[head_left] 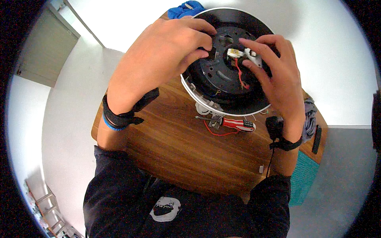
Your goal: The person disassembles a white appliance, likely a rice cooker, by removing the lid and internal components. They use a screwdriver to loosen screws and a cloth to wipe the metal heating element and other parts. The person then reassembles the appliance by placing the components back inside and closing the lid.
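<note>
A round black appliance housing (222, 75) with a white rim faces up at the far side of the table, its inside exposed. My left hand (166, 47) reaches over its left part, thumb and forefinger curled close at a dark spot on the inner plate; what they pinch, if anything, I cannot make out. Over the housing's right part, my right hand (278, 67) holds a small white plastic part (253, 58) between thumb and fingers. Beside that part is a white connector piece (235, 53), and a red wire (239, 71) hangs below it.
On the wooden table (170, 139), a red-and-black screwdriver (238, 123) lies just nearer than the housing, by a loose red wire (216, 133). Blue cloth (184, 10) is behind, grey cloth (309, 119) at right. A small white piece (261, 169) lies near the front edge.
</note>
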Action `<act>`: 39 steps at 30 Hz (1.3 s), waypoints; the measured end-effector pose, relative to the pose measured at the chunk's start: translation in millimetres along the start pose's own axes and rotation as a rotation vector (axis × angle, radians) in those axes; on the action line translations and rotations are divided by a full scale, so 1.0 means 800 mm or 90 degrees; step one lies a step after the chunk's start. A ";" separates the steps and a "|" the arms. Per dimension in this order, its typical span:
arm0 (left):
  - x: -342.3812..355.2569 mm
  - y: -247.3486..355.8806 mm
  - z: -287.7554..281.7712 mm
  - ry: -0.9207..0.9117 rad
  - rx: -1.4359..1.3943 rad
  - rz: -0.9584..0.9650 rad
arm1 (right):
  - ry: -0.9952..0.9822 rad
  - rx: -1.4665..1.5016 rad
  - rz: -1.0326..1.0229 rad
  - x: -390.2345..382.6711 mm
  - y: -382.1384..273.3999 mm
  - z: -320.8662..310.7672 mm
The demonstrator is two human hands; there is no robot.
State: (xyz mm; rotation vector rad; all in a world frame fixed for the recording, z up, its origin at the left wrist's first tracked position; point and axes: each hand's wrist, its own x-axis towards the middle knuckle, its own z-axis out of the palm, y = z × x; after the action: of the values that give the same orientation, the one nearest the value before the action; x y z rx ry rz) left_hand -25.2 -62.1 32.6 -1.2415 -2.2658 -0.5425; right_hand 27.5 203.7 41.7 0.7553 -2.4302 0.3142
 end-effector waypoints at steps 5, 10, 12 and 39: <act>-0.001 0.001 -0.002 -0.015 -0.004 -0.001 | -0.032 0.034 0.001 0.000 0.006 -0.004; 0.000 0.004 -0.004 -0.015 -0.012 0.004 | -0.072 0.109 0.073 -0.006 0.014 -0.009; 0.002 0.008 -0.006 -0.026 -0.008 -0.004 | -0.057 -0.001 -0.039 -0.002 0.018 -0.009; 0.001 -0.059 0.016 -0.201 -0.309 0.041 | -0.095 0.260 0.181 -0.082 0.042 -0.002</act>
State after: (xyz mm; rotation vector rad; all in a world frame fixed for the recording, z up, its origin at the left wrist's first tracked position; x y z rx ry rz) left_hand -68.8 -78.3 17.8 -1.7318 -2.4203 -0.9736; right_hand 53.1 260.8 2.7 0.6117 -2.6522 0.9168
